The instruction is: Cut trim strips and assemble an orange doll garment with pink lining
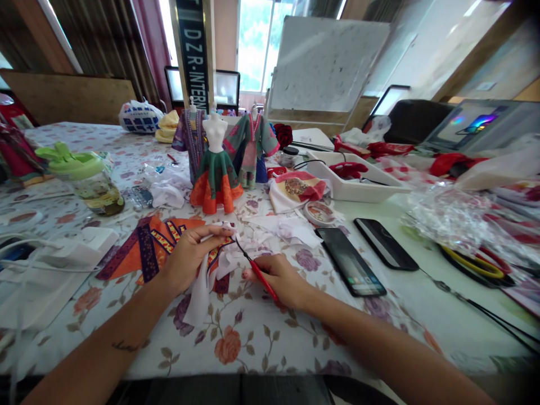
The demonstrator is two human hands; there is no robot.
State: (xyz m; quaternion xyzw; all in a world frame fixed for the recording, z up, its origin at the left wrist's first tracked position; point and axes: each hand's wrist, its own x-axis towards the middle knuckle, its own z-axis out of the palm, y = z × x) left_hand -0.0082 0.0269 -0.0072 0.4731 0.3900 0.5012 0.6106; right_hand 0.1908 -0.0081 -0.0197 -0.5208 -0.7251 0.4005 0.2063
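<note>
Two bare arms reach in over the table (295,349), one from each bottom corner, and they lean in so the hands nearly meet in the middle. The left arm slants up and to the right. Its hand (188,256) is bent over with the back on top, and the fingers point to the right. The thumb and the first finger are pinched together on a bit of white cloth (198,301). That cloth hangs down below the left hand, with its lower end near the flowers of the table cover. The right arm comes in from the other side and slants up and to the left. The right hand (282,281) is curled around a red-handled tool (264,278), with the fingers bent in. The tool tilts, and its thin dark tip points up and left, right by the pinched fingertips. I cannot tell if the tip is touching the cloth. The right hand is lower than the left fingertips and just beside them. Orange cloth (126,259) with purple strips (147,253) lies flat on the left side of the left hand. A little doll body in a green and orange skirt (215,180) stands up behind the hands. A black phone (352,261) lies to the right of the right hand, near it.
</note>
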